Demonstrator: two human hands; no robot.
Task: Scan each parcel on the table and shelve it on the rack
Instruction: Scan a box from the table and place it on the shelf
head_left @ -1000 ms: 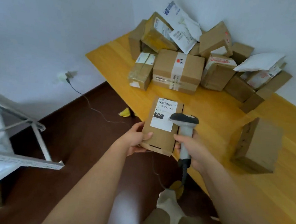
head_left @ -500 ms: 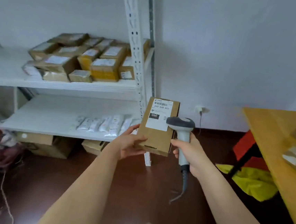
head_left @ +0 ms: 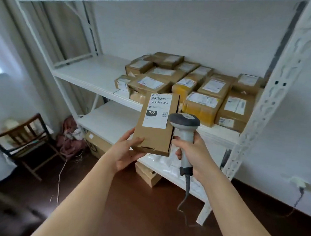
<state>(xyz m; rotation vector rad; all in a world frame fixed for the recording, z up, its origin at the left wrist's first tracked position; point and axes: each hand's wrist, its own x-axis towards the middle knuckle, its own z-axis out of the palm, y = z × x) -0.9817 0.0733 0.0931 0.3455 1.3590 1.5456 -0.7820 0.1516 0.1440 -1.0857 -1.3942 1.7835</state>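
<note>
While facing the rack [head_left: 270, 102]:
Left hand [head_left: 126, 151]: grasps the box [head_left: 155, 125] by its lower end, in front of the middle shelf.
Right hand [head_left: 191, 150]: wrapped round the scanner [head_left: 185, 124].
Advice: slide it flat into the bare shelf left of the stacked parcels [head_left: 192, 85].

A small parcel storeroom: a white slotted-steel rack [head_left: 279, 88] holds labelled brown cardboard boxes [head_left: 201, 105] against bare white walls.

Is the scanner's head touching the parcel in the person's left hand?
Cannot tell. In the head view the scanner head overlaps the parcel at its right edge, but one angle shows neither contact nor gap.
</note>
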